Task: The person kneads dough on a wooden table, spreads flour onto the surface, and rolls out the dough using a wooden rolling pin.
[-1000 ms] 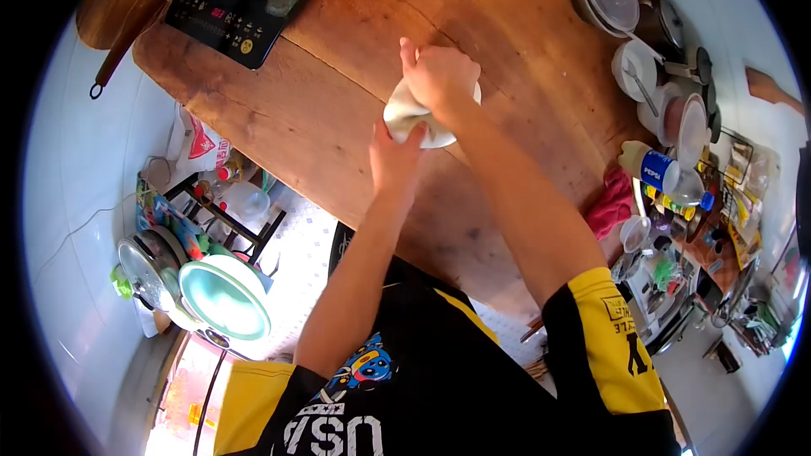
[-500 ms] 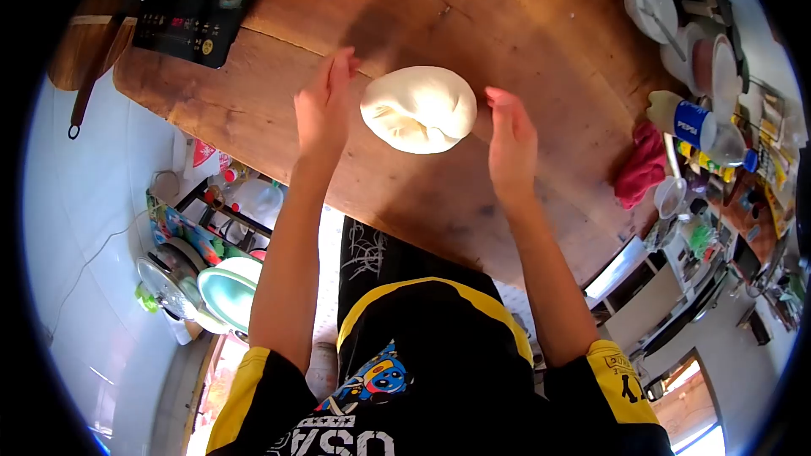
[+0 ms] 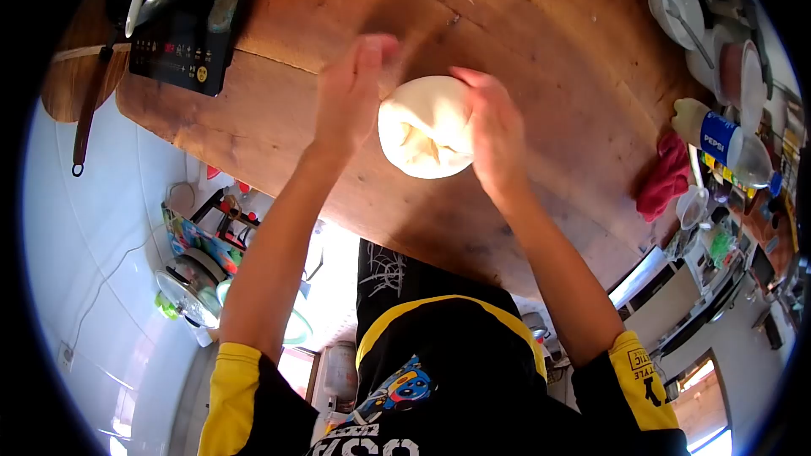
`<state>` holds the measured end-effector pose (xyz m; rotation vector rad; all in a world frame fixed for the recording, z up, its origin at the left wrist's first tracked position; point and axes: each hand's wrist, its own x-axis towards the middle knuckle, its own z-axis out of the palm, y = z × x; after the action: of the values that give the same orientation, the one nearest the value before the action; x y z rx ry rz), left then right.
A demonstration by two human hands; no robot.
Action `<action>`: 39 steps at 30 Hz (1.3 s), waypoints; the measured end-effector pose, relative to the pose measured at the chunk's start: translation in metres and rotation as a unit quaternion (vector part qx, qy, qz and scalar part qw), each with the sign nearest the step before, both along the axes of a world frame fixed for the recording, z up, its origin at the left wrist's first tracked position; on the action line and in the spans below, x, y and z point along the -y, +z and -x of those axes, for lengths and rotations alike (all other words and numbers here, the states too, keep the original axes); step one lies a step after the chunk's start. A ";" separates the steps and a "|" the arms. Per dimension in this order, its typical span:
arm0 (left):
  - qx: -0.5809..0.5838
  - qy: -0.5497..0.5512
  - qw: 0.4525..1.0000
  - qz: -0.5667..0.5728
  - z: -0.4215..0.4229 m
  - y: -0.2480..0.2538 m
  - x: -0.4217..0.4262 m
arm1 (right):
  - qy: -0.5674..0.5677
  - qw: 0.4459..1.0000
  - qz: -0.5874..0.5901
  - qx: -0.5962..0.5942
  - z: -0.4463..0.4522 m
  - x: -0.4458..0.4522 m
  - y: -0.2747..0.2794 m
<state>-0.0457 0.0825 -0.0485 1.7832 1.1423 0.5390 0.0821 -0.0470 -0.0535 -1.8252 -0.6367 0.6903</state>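
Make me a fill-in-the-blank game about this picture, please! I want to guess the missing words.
1. The dough is on a brown table made of ____.
2. The hand nearer the black cooktop is the person's ____ one.
3. The big letters on the blue label spell ____.
4. The shirt's sleeves are black and ____.

Missing words: wood; left; PEPSI; yellow.

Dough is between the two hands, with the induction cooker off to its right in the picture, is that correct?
Not quite: the head view shows the induction cooker left of the dough, which is indeed between the left hand and right hand.
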 end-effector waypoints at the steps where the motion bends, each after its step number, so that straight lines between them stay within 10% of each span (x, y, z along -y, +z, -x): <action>1: 0.050 0.022 0.996 0.064 -0.002 0.011 -0.003 | -0.027 0.986 -0.051 -0.155 -0.004 0.006 0.003; 3: 0.019 -0.067 0.992 -0.102 -0.005 0.016 0.004 | -0.054 0.989 -0.047 -0.130 -0.010 0.013 0.013; 5: -0.141 -0.294 0.866 -0.379 -0.019 0.008 0.027 | -0.081 0.991 -0.053 -0.092 -0.020 0.017 0.016; 13: -0.069 -0.262 0.949 -0.160 -0.030 0.016 -0.008 | -0.190 0.972 0.018 -0.135 -0.011 0.049 0.023; 15: -0.209 -0.373 0.821 -0.379 -0.046 0.037 0.025 | -0.217 0.965 0.012 -0.146 -0.018 0.052 0.022; 17: -0.118 -0.462 0.800 -0.364 -0.044 0.001 0.056 | -0.242 0.956 0.004 -0.165 -0.021 0.052 0.019; 23: -0.097 -0.466 0.821 -0.314 -0.058 0.009 0.031 | -0.217 0.951 -0.011 -0.221 -0.032 0.056 0.034; 24: 0.024 -0.332 0.938 -0.094 -0.056 0.012 0.014 | -0.212 0.961 0.001 -0.176 -0.032 0.055 0.036; 26: 0.145 -0.171 0.965 0.138 -0.048 0.009 -0.013 | -0.212 0.968 0.015 -0.130 -0.028 0.053 0.033; 31: -0.209 -0.165 0.922 -0.280 -0.035 -0.018 0.016 | -0.017 0.946 0.061 0.317 0.010 -0.002 -0.008; 39: -0.150 -0.169 0.930 -0.289 -0.028 -0.015 -0.005 | 0.017 0.930 0.103 0.351 0.003 -0.003 -0.017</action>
<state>-0.0181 0.0876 -0.0637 2.5862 0.8880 0.4254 0.0791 -0.0445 -0.0710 -2.2706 -1.0912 0.0980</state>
